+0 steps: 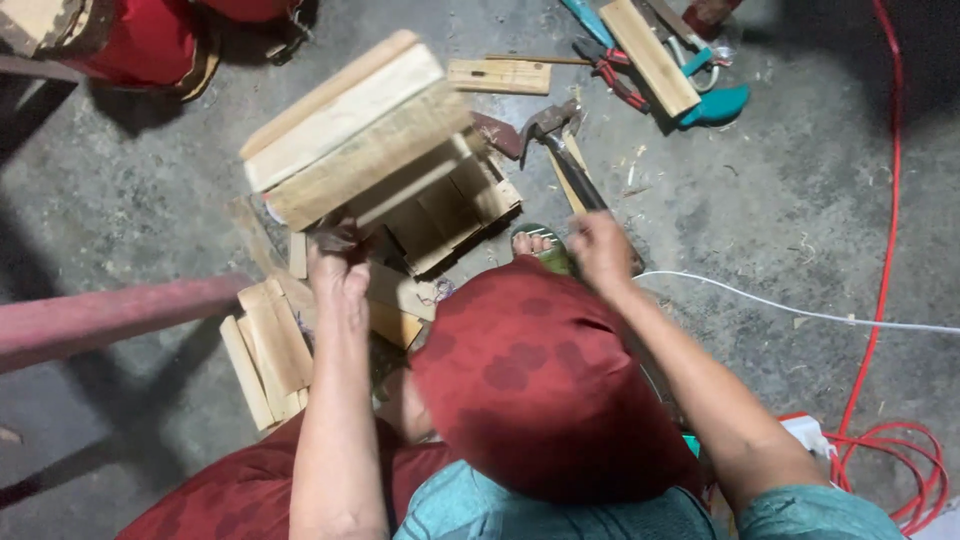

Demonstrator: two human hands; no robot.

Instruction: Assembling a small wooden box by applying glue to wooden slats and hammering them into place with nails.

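A slatted wooden box (455,205) lies on the concrete floor, with a wide panel of pale boards (350,130) tilted up over it. My left hand (340,268) grips the near lower edge of that panel, its fingers closed on a dark piece there. My right hand (600,248) is closed around the handle of a claw hammer (560,150). The hammer's head rests on the floor just right of the box. A dark red cap (540,385) fills the lower middle and hides what lies under it.
Short wood offcuts (265,350) are stacked by my left forearm, and a red bar (110,315) crosses at the left. Red-handled pliers (615,75), teal tools (715,100), a plank (650,40) and a small block (498,75) lie beyond. A white cable (800,312) and a red cable (890,200) run at the right.
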